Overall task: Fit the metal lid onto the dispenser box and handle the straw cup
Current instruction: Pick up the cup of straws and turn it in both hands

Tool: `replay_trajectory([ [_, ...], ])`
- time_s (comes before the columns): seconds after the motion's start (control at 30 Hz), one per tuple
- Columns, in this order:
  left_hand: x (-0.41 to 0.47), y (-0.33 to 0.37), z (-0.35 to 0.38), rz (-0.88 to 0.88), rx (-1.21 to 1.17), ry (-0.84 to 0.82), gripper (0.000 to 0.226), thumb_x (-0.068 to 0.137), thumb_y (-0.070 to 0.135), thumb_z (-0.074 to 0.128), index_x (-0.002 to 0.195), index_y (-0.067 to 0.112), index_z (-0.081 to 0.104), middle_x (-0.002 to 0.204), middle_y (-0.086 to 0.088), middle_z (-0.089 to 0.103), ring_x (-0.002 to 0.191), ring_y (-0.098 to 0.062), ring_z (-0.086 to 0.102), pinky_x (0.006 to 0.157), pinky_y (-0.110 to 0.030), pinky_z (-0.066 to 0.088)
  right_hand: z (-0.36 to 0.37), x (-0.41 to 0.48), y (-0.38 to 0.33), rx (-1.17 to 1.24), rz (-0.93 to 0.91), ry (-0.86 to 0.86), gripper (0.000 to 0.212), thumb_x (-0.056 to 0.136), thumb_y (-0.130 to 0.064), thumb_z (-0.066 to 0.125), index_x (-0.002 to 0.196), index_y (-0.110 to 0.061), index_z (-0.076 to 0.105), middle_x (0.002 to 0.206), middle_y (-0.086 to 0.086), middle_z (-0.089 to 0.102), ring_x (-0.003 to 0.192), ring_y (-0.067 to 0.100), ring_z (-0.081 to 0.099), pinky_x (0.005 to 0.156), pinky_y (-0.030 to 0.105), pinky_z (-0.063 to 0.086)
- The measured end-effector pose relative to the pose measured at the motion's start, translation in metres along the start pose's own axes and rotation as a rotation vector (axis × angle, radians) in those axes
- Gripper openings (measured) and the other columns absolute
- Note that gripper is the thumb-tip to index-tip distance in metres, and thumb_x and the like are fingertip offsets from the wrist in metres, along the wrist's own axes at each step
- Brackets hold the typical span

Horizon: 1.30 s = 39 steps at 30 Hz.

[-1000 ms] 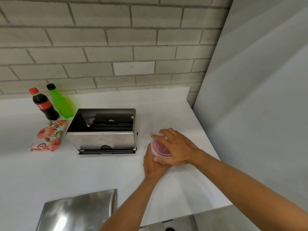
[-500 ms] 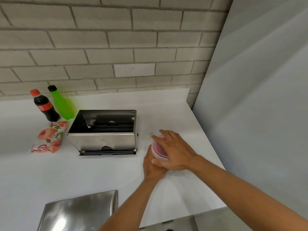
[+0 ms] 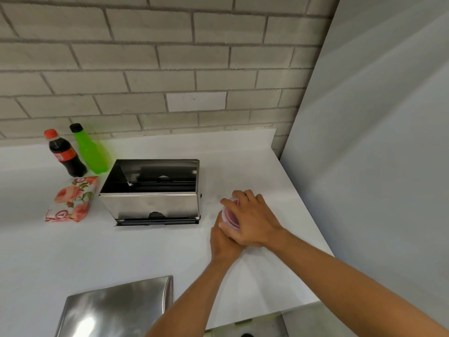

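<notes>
**Cup clasped in both hands, lid lying apart from the open box**

Nearest the camera, the metal lid (image 3: 116,310) was seen lying flat at the front edge of the white surface (image 3: 48,259), well apart from the box and untouched. Just beyond it, two bare forearms were stretched forward to the right of the box. The straw cup (image 3: 229,215), clear with a red top, was found standing on the surface just beside the box's right end, and it was largely hidden by the hands. The left hand (image 3: 222,242) was wrapped around it from below and behind, fingers closed on its body. The right hand (image 3: 252,222) was laid over the top, its fingers (image 3: 240,197) curled down around the rim. No straw could be made out.

Further back, the dispenser box (image 3: 150,205) was seen standing open-topped, its dark inside exposed. To its left a flowered tissue pack (image 3: 73,201) was lying, and behind that a cola bottle (image 3: 64,154) and a green bottle (image 3: 91,152) were stood side by side near the brick wall (image 3: 145,69).
</notes>
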State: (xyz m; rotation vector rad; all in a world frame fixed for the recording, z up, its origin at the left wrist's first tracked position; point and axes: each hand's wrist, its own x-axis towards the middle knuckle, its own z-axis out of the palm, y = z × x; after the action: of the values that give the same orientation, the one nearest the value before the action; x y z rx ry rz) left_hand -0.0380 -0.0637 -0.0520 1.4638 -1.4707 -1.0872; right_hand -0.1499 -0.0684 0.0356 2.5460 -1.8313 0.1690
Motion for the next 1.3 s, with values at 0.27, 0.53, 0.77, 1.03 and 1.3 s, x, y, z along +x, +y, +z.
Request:
replay_trajectory([
  [0.27, -0.002, -0.001, -0.004, 0.003, -0.07, -0.023, 0.074, 0.077, 0.011, 0.093, 0.135, 0.037, 0.055, 0.115, 0.03, 0.063, 0.105, 0.015, 0.063, 0.091, -0.012, 0.053, -0.006, -0.005, -0.004, 0.032, 0.054, -0.028, 0.085, 0.089, -0.08, 0.044, 0.161, -0.036, 0.035, 0.16, 0.012, 0.043, 0.141, 0.034, 0.041, 0.113, 0.052, 0.036],
  [0.53, -0.009, 0.003, -0.012, 0.044, -0.047, -0.048, 0.083, 0.061, 0.064, 0.086, 0.132, 0.052, 0.046, 0.111, 0.033, 0.062, 0.103, 0.02, 0.059, 0.079, 0.001, 0.045, -0.02, -0.007, 0.017, -0.036, -0.209, -0.16, 0.081, 0.097, -0.075, 0.042, 0.166, -0.039, 0.021, 0.168, 0.012, 0.032, 0.15, 0.031, 0.032, 0.111, 0.05, 0.04],
  [0.77, -0.009, 0.004, -0.005, 0.022, -0.034, -0.006, 0.076, 0.077, 0.044, 0.091, 0.141, 0.028, 0.054, 0.122, 0.008, 0.068, 0.11, -0.014, 0.067, 0.097, -0.03, 0.058, -0.011, -0.004, 0.0, -0.02, -0.077, -0.11, 0.07, 0.097, -0.073, 0.04, 0.153, -0.032, 0.043, 0.154, 0.011, 0.046, 0.13, 0.033, 0.047, 0.099, 0.051, 0.049],
  [1.03, -0.01, 0.002, 0.001, -0.021, 0.058, 0.018, 0.066, 0.083, 0.045, 0.085, 0.138, 0.021, 0.057, 0.122, -0.001, 0.071, 0.108, -0.02, 0.069, 0.097, -0.044, 0.059, -0.01, -0.005, -0.017, -0.061, 0.05, -0.117, 0.065, 0.099, -0.067, 0.038, 0.153, -0.031, 0.043, 0.157, 0.011, 0.043, 0.131, 0.036, 0.047, 0.097, 0.053, 0.048],
  [1.3, -0.016, 0.006, -0.018, -0.095, 0.008, 0.025, 0.083, 0.07, 0.06, 0.084, 0.142, 0.033, 0.053, 0.122, 0.011, 0.069, 0.107, -0.011, 0.068, 0.09, -0.027, 0.06, -0.016, 0.0, -0.029, -0.047, -0.001, -0.161, 0.071, 0.095, -0.074, 0.037, 0.155, -0.037, 0.038, 0.16, 0.008, 0.042, 0.137, 0.034, 0.045, 0.107, 0.055, 0.047],
])
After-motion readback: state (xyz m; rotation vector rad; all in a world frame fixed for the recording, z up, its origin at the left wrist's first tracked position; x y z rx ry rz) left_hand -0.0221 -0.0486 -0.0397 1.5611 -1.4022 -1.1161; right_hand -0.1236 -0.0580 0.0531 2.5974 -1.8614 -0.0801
